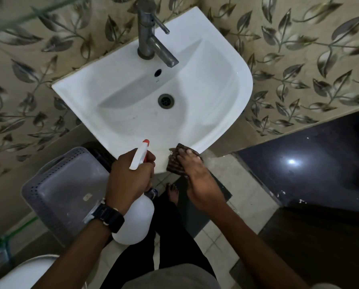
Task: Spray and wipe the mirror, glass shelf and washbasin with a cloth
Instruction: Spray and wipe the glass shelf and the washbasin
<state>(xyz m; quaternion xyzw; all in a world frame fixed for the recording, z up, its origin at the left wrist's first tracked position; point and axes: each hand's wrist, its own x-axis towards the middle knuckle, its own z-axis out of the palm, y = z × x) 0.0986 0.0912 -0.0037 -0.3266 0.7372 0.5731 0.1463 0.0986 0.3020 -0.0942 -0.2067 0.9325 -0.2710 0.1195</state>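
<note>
A white washbasin (216, 84) hangs on the leaf-patterned wall, with a steel tap (147, 38) at its back and a drain (165, 100) in the bowl. My left hand (130, 178) grips a white spray bottle (136, 222); its red-tipped nozzle (145, 142) points at the basin's front rim. My right hand (197, 178) presses a dark brown cloth (175, 161) flat against the front edge of the basin. The edge of a glass shelf (28, 17) shows at the upper left. No mirror is in view.
A grey perforated plastic basket (66, 195) stands left of my legs, below the basin. A white toilet rim (18, 274) shows at the bottom left. A dark glossy threshold (320, 163) lies to the right. My bare foot (173, 192) is on the tiled floor.
</note>
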